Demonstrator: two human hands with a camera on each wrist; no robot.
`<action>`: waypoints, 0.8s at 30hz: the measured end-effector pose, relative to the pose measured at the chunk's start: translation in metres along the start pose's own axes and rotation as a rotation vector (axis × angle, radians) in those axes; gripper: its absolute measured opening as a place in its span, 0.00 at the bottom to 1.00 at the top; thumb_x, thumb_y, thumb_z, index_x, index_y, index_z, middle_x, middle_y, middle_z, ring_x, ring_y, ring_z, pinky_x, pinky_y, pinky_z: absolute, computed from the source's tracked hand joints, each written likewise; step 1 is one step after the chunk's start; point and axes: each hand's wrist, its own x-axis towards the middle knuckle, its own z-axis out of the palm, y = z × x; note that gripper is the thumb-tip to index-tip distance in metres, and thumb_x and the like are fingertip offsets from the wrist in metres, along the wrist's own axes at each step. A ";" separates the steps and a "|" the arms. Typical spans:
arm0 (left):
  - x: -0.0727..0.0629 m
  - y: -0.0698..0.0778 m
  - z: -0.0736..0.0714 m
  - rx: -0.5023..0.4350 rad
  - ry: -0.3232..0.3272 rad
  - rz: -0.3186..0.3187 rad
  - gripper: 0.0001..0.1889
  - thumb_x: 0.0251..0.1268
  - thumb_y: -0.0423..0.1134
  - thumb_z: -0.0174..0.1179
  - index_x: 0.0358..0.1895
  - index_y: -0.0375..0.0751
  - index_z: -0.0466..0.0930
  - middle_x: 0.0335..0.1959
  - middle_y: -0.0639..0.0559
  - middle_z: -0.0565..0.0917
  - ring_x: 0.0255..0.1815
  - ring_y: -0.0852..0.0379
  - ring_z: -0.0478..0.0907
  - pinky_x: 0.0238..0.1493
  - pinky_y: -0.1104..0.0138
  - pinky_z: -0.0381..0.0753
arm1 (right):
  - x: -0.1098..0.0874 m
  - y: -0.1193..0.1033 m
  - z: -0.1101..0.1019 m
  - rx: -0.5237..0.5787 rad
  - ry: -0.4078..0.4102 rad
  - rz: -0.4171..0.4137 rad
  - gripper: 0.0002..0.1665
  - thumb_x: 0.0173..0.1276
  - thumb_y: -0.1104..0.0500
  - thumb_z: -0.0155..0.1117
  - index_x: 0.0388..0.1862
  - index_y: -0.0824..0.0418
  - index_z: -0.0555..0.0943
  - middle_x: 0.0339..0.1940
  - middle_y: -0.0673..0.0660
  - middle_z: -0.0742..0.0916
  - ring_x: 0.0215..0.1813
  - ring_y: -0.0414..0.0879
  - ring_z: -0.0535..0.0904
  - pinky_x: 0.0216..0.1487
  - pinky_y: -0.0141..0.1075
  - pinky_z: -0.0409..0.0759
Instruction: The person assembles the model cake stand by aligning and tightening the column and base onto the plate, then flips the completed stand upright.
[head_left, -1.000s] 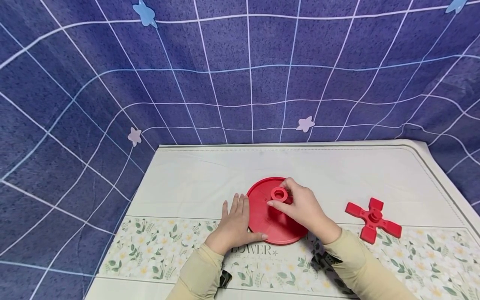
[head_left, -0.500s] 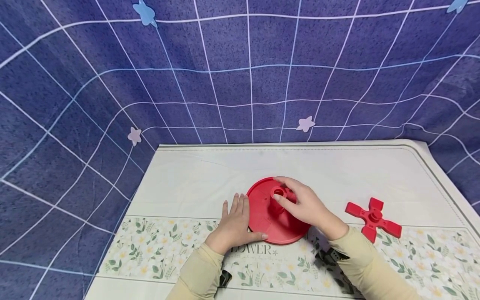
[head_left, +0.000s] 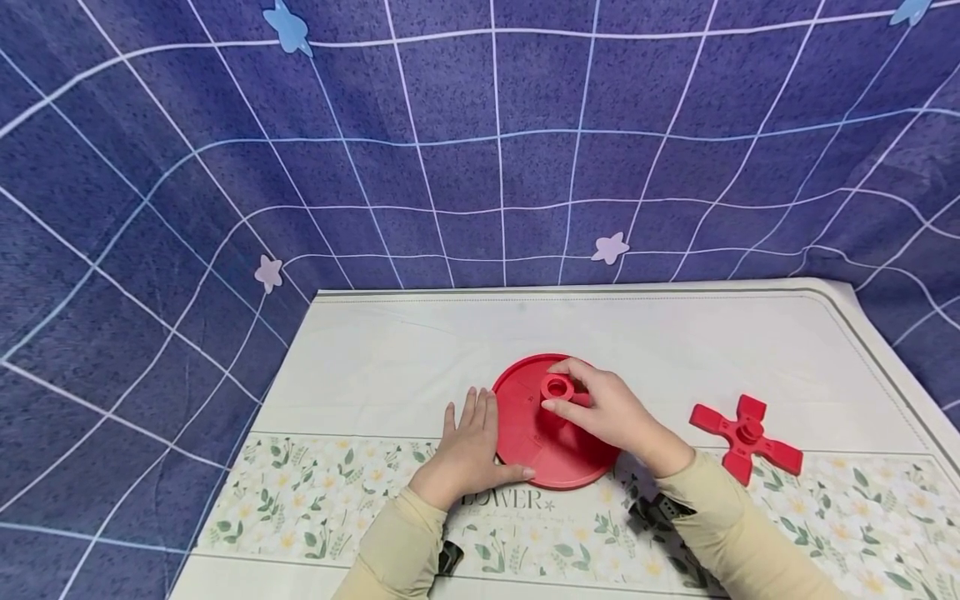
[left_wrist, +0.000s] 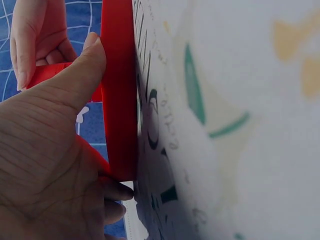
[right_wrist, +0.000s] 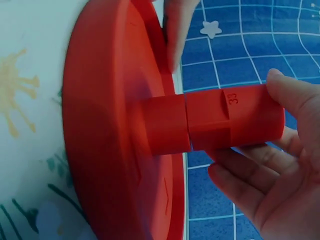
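A round red plate (head_left: 525, 433) with a raised rim lies flat on the table, and a short post rises from its middle. On that post, in line with it, stands a hollow red cylinder (right_wrist: 232, 117) marked 33; a seam shows between the two in the right wrist view. My right hand (head_left: 611, 408) grips the cylinder near its top, thumb on the near side and fingers behind. My left hand (head_left: 468, 458) rests at the plate's left edge with fingers straight. Its thumb (left_wrist: 82, 75) lies along the near rim.
A red cross-shaped piece (head_left: 750, 433) with a central stub lies to the right on the table. The white tablecloth (head_left: 390, 350) has a flowered band across its front. A blue gridded curtain (head_left: 450, 183) hangs behind and at the sides.
Half a second ago my right thumb lay over the cylinder's opening; now it is at the side and the ring shows. My right wrist has swung slightly right since the first frame. My left hand stays still.
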 end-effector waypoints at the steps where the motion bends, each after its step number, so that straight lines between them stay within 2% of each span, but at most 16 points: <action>1: 0.000 0.000 0.000 -0.001 0.000 0.000 0.64 0.51 0.75 0.58 0.76 0.27 0.42 0.78 0.35 0.46 0.78 0.38 0.35 0.71 0.39 0.37 | 0.000 0.000 0.001 -0.010 0.012 0.006 0.22 0.60 0.51 0.74 0.50 0.54 0.78 0.37 0.44 0.84 0.42 0.38 0.83 0.46 0.36 0.82; 6: 0.000 0.000 0.000 -0.003 0.000 0.001 0.64 0.51 0.75 0.58 0.76 0.27 0.42 0.78 0.35 0.46 0.78 0.38 0.35 0.71 0.39 0.37 | -0.001 -0.002 0.007 -0.112 0.080 0.033 0.23 0.56 0.45 0.76 0.43 0.51 0.76 0.32 0.42 0.82 0.37 0.38 0.83 0.40 0.34 0.82; 11: 0.000 0.000 0.000 0.003 -0.005 -0.003 0.65 0.51 0.75 0.58 0.76 0.27 0.42 0.78 0.35 0.46 0.78 0.38 0.36 0.72 0.40 0.38 | -0.001 -0.004 0.010 -0.223 0.137 0.032 0.26 0.53 0.42 0.77 0.41 0.53 0.75 0.30 0.43 0.83 0.33 0.40 0.83 0.35 0.35 0.81; 17: 0.001 0.000 0.000 0.013 -0.003 0.000 0.65 0.51 0.76 0.57 0.76 0.27 0.42 0.78 0.35 0.46 0.78 0.38 0.36 0.72 0.40 0.38 | 0.000 -0.005 0.010 -0.278 0.134 0.027 0.28 0.54 0.41 0.76 0.43 0.54 0.75 0.30 0.45 0.83 0.31 0.40 0.81 0.32 0.35 0.79; 21: 0.001 0.000 0.000 0.006 0.000 0.004 0.65 0.51 0.76 0.57 0.76 0.27 0.42 0.78 0.34 0.46 0.78 0.38 0.36 0.72 0.40 0.38 | -0.001 -0.005 0.007 -0.292 0.107 0.001 0.30 0.60 0.42 0.70 0.55 0.57 0.75 0.40 0.51 0.86 0.36 0.44 0.83 0.38 0.42 0.81; 24: 0.000 0.000 0.001 -0.007 0.001 0.010 0.65 0.51 0.75 0.57 0.76 0.26 0.41 0.78 0.34 0.45 0.78 0.38 0.36 0.72 0.41 0.38 | 0.000 -0.004 0.003 -0.202 0.069 -0.042 0.31 0.67 0.48 0.65 0.65 0.58 0.73 0.53 0.55 0.84 0.47 0.47 0.82 0.48 0.45 0.81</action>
